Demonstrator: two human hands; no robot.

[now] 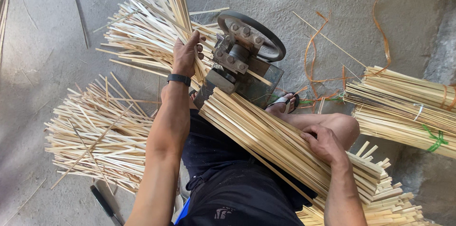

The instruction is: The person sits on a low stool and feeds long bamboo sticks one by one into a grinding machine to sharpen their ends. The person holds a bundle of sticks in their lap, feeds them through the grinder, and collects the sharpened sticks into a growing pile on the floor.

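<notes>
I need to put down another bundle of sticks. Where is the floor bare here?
Bare concrete floor lies far left, above the loose strip pile, and behind the wheeled machine toward the orange straps. It is crowded around the left hand, and at the lap bundle under the right hand.
</notes>
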